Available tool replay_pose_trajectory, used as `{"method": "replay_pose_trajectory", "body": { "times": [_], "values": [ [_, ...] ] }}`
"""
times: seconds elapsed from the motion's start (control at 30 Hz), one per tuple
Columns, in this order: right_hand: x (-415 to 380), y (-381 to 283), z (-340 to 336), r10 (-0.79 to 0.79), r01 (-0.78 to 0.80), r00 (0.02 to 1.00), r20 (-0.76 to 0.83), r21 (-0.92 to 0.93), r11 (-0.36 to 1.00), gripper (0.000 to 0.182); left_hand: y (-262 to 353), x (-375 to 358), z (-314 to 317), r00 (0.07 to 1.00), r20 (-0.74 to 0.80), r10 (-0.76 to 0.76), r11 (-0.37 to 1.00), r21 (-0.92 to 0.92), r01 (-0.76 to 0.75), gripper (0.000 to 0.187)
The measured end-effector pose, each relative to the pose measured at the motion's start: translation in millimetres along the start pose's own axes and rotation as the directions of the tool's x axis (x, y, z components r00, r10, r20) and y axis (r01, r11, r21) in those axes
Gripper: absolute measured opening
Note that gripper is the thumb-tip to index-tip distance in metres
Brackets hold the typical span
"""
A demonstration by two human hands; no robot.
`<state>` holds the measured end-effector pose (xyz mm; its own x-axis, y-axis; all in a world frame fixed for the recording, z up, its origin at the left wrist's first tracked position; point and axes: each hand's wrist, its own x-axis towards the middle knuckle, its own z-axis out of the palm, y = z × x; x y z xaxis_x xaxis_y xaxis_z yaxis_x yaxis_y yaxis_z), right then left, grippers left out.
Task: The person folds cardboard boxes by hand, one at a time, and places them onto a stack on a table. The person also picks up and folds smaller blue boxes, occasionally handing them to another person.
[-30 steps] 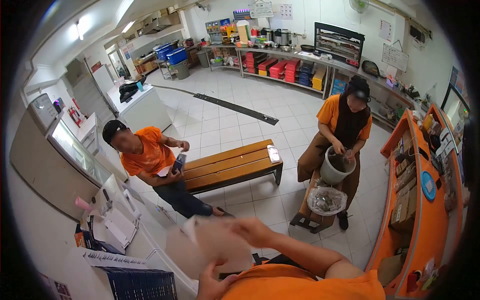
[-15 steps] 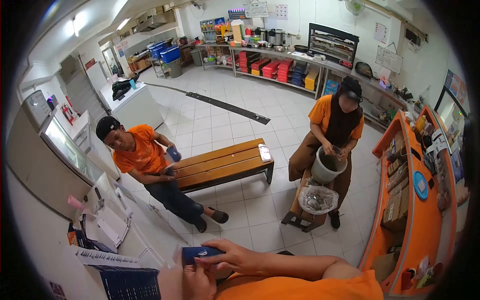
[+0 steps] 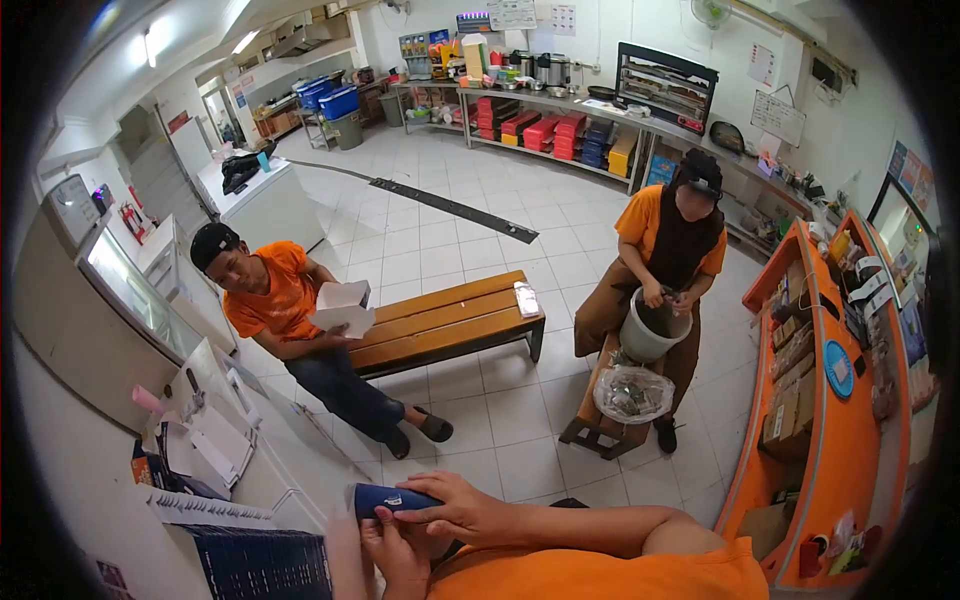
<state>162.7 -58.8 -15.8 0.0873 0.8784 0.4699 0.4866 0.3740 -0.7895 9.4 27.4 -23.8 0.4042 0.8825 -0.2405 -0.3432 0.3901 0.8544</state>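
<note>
A dark blue folded piece with a small white logo (image 3: 385,500) is held between my two hands at the bottom of the view. My left hand (image 3: 396,550) grips it from below, thumb on its near face. My right hand (image 3: 455,508) lies over its right end, with fingers along the top edge. To the left of my hands, a row of dark blue pieces with white edges (image 3: 255,560) stands on the white surface. The far side of the held piece is hidden.
A seated person (image 3: 275,300) on a wooden bench (image 3: 440,325) holds a white open box (image 3: 343,308). Another person (image 3: 672,235) works over a grey bucket (image 3: 655,335), beside a plastic-lined bowl (image 3: 634,394). Orange shelves (image 3: 790,400) stand at right.
My left hand's thumb has come up onto the blue piece, and my right hand has shifted slightly. The seated person's blue folded piece now shows as an open white box.
</note>
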Motion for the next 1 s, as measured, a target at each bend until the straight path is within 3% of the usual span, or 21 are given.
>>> {"method": "replay_pose_trajectory", "body": {
  "times": [0.03, 0.07, 0.13, 0.17, 0.27, 0.37, 0.43, 0.47, 0.5, 0.57, 0.63, 0.7, 0.73, 0.77, 0.83, 0.87, 0.9, 0.93, 0.97, 1.0],
  "values": [
    [0.6, -3.4, -2.5, -0.038, 0.042, 0.999, 0.030, -0.185, 0.982, 0.045, -3.0, 0.4, -1.2, 1.000, 0.000, 0.021, 0.999, 0.034, -0.021, 0.023],
    [-1.9, -0.9, 2.6, -0.036, 0.041, 0.999, 0.031, -0.186, 0.982, 0.045, -0.6, -5.9, 5.4, 1.000, 0.000, 0.019, 0.999, 0.032, -0.019, 0.023],
    [-5.5, 6.7, 18.3, 0.054, -0.106, 0.982, -0.179, -0.295, 0.950, 0.043, 7.9, -22.1, 24.5, 0.994, 0.084, -0.075, 0.997, -0.012, 0.076, 0.028],
    [-3.8, 4.8, 18.6, 0.056, -0.109, 0.982, -0.181, -0.296, 0.949, 0.043, 6.5, -19.8, 22.0, 0.978, 0.161, -0.131, 0.989, -0.039, 0.139, 0.034],
    [1.7, -1.6, 19.8, 0.087, -0.169, 0.971, -0.222, -0.383, 0.908, 0.052, 7.2, -19.2, 31.7, 0.980, 0.158, -0.121, 0.984, -0.111, 0.139, 0.036],
    [3.0, -4.6, 26.2, 0.160, -0.260, 0.959, -0.233, -0.507, 0.822, 0.063, 12.4, -25.5, 45.4, 0.994, 0.105, -0.001, 0.984, -0.175, 0.019, 0.034],
    [3.0, -7.5, 21.9, 0.072, -0.114, 0.979, -0.190, -0.222, 0.968, 0.066, 11.6, -10.5, 20.8, 0.998, 0.058, 0.015, 1.000, -0.016, -0.014, 0.035],
    [2.9, -12.6, 7.7, 0.088, -0.117, 0.983, -0.159, -0.180, 0.977, 0.062, 18.6, -8.9, 21.7, 0.999, -0.014, 0.047, 0.998, -0.031, -0.047, 0.023],
    [2.9, -15.9, -7.8, 0.090, -0.117, 0.984, -0.155, -0.178, 0.977, 0.062, 22.4, -4.9, 10.1, 0.999, -0.018, 0.046, 0.998, -0.031, -0.047, 0.023],
    [4.1, -19.6, -34.8, 0.487, -0.484, 0.873, 0.003, 0.114, 0.867, 0.059, 28.8, 1.1, -18.8, 0.988, 0.157, 0.008, 0.933, 0.353, -0.064, 0.015],
    [3.7, -10.6, -41.3, 0.431, -0.433, 0.901, 0.045, 0.047, 0.900, 0.050, 44.0, -13.7, -23.2, 0.952, 0.232, -0.199, 0.851, 0.523, 0.050, 0.012],
    [1.0, -10.9, -36.0, 0.261, -0.321, 0.858, 0.442, 0.064, 0.945, 0.045, 52.0, -42.2, -9.4, 0.963, 0.226, -0.150, 0.839, 0.544, 0.003, 0.045],
    [-2.7, -11.3, -27.7, 0.193, -0.211, 0.919, 0.345, 0.015, 0.977, 0.039, 46.3, -43.3, -13.1, 0.963, 0.222, -0.150, 0.837, 0.548, 0.004, 0.045],
    [-1.7, -10.4, -25.9, 0.190, -0.209, 0.920, 0.342, 0.020, 0.978, 0.039, 36.4, -41.7, -20.9, 0.958, 0.261, -0.118, 0.839, 0.543, -0.044, 0.051],
    [0.7, -8.4, -25.8, 0.412, -0.417, 0.886, 0.211, -0.024, 0.909, 0.038, 25.4, -42.9, -26.4, 0.948, 0.305, -0.090, 0.838, 0.538, -0.094, 0.057],
    [12.2, -22.4, -34.4, 0.599, -0.604, 0.774, 0.206, -0.044, 0.796, 0.034, 22.3, -46.2, -23.1, 0.950, 0.308, 0.040, 0.757, 0.612, -0.230, 0.056],
    [9.6, -21.4, -35.0, 0.599, -0.604, 0.774, 0.204, -0.048, 0.796, 0.034, 20.2, -48.6, -18.8, 0.931, 0.322, 0.171, 0.650, 0.673, -0.352, 0.055],
    [5.4, -17.4, -35.1, 0.437, -0.464, 0.837, 0.331, 0.003, 0.886, 0.034, 21.7, -50.1, -15.1, 0.931, 0.319, 0.179, 0.654, 0.668, -0.355, 0.055],
    [2.4, -15.3, -33.7, 0.252, -0.318, 0.860, 0.444, 0.080, 0.945, 0.033, 33.6, -54.6, -4.4, 0.953, 0.283, 0.106, 0.757, 0.599, -0.262, 0.054],
    [1.2, -15.3, -30.4, 0.201, -0.262, 0.892, 0.406, 0.102, 0.960, 0.033, 40.3, -57.4, 0.3, 0.967, 0.253, 0.030, 0.841, 0.517, -0.161, 0.053]
  ]
}}
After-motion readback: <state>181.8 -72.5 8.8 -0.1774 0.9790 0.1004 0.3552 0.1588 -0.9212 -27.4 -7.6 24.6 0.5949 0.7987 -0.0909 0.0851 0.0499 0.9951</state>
